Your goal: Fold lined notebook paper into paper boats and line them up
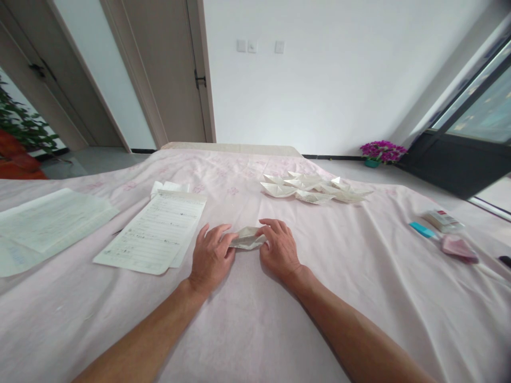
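Observation:
A folded paper boat (247, 239) lies between my two hands, low over the pink cloth. My left hand (213, 254) pinches its left end between thumb and fingers. At the opposite end, my right hand (278, 246) grips it the same way, with the outer fingers curled loosely. Beyond them, a cluster of finished-looking paper boats (311, 186) sits on the cloth to the right. Written-on paper sheets (155, 231) are stacked left of my left hand.
More paper sheets (51, 226) lie at the far left of the pink tablecloth (255, 330). On the right are a blue object (422, 230), a small pack (442, 219) and a pink item (459, 248). Purple flowers (383, 152) stand on the floor beyond.

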Action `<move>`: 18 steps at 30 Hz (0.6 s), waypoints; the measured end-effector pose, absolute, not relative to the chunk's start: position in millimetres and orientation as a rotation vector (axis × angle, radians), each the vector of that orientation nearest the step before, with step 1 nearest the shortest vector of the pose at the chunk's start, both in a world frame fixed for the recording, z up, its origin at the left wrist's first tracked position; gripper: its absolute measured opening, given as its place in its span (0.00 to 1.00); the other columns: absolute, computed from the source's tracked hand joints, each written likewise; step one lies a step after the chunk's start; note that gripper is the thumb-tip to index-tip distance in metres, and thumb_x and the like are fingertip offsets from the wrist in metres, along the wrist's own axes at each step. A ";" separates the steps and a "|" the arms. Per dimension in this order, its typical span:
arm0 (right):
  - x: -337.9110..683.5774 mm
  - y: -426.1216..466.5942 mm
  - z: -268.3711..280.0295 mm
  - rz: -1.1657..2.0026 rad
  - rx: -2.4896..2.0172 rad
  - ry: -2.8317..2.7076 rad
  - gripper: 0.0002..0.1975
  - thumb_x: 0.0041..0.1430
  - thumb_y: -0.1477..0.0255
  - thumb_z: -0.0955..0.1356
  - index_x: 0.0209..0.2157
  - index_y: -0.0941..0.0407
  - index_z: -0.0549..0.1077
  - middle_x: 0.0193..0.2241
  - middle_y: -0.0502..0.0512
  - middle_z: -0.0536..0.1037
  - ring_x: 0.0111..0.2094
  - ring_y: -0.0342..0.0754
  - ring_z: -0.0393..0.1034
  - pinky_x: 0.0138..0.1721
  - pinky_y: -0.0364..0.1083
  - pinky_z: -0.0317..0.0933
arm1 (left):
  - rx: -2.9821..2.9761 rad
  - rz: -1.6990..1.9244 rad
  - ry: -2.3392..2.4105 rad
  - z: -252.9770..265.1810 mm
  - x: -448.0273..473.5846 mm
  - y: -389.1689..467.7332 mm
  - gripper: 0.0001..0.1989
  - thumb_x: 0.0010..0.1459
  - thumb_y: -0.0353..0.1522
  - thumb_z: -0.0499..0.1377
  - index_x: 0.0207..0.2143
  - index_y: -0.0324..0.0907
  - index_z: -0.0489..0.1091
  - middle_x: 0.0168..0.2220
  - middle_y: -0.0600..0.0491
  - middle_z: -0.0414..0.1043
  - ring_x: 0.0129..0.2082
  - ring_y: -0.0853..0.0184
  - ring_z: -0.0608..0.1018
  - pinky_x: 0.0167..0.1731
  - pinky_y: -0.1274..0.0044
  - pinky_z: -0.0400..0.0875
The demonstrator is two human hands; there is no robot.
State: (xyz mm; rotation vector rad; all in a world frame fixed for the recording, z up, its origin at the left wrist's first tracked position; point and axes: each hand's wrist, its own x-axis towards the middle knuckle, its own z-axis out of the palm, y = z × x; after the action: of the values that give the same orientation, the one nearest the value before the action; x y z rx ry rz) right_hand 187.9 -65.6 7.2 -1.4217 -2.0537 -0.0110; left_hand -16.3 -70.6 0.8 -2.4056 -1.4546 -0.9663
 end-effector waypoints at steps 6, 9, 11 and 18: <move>189.2 -62.0 3.5 0.059 -1.445 -2.062 0.16 0.46 0.83 0.63 0.36 0.54 0.73 0.48 0.54 0.74 0.49 0.52 0.63 0.49 0.49 0.57 | -2.409 -0.980 -1.477 -0.9 -16.3 -69.6 0.12 0.57 0.25 0.59 0.43 0.44 0.73 0.50 0.48 0.74 0.50 0.58 0.75 0.60 0.59 0.58; 189.7 -61.6 3.3 0.114 -1.457 -2.077 0.14 0.48 0.83 0.63 0.34 0.54 0.73 0.43 0.53 0.76 0.43 0.50 0.66 0.47 0.47 0.58 | -2.418 -0.974 -1.486 -3.0 -17.0 -68.3 0.13 0.57 0.25 0.58 0.44 0.45 0.72 0.50 0.49 0.74 0.50 0.59 0.75 0.60 0.59 0.59; 190.0 -61.5 3.0 0.131 -1.464 -2.075 0.14 0.48 0.83 0.63 0.34 0.54 0.72 0.40 0.53 0.76 0.41 0.49 0.66 0.46 0.47 0.58 | -2.420 -0.971 -1.489 -3.4 -17.3 -67.9 0.13 0.57 0.24 0.58 0.44 0.45 0.73 0.49 0.49 0.74 0.50 0.59 0.75 0.59 0.59 0.59; 190.9 -60.7 0.6 0.151 -1.450 -2.068 0.14 0.49 0.83 0.62 0.35 0.54 0.71 0.40 0.53 0.75 0.40 0.48 0.67 0.46 0.44 0.58 | -2.430 -0.978 -1.489 -3.5 -18.0 -66.6 0.13 0.57 0.23 0.58 0.43 0.44 0.73 0.48 0.49 0.75 0.49 0.59 0.76 0.58 0.59 0.62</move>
State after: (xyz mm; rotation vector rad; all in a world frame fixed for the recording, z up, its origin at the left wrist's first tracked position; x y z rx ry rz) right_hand 190.9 -60.7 0.6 -1.4500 -2.0681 0.1506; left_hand -18.0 -66.6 -3.5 -2.4305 -1.4895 -0.9778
